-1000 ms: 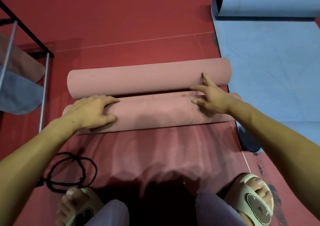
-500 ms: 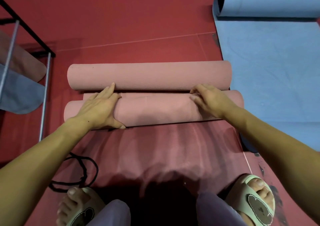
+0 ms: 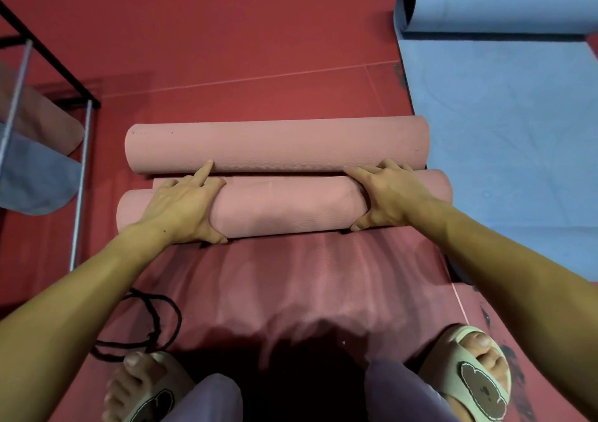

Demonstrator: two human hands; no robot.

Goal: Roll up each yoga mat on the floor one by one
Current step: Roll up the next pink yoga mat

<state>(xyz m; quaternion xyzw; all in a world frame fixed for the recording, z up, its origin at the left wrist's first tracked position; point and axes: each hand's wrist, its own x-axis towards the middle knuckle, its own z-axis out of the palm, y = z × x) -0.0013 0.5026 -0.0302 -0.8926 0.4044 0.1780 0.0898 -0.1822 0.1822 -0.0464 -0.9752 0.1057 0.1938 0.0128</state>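
A pink yoga mat (image 3: pixel 284 285) lies on the red floor between my feet, and its far part is wound into a roll (image 3: pixel 284 208). My left hand (image 3: pixel 184 208) grips the roll near its left end, thumb under the near side, index finger touching the rolled mat behind. My right hand (image 3: pixel 385 195) grips the roll near its right end in the same way. A second pink mat (image 3: pixel 275 144), fully rolled, lies just beyond and touches the first roll. A blue mat (image 3: pixel 504 136) lies flat at the right, its far end curled into a roll (image 3: pixel 498 2).
A metal rack (image 3: pixel 81 149) with hanging grey and pink mats stands at the left. A black cord loop (image 3: pixel 152 327) lies on the floor by my left sandal (image 3: pixel 152 389). My right sandal (image 3: pixel 475 376) is at the pink mat's right edge.
Both hands have come over the top of the roll and closed round it, thumbs now at its near side. The roll has turned a little further along the mat, toward the rolled mat behind.
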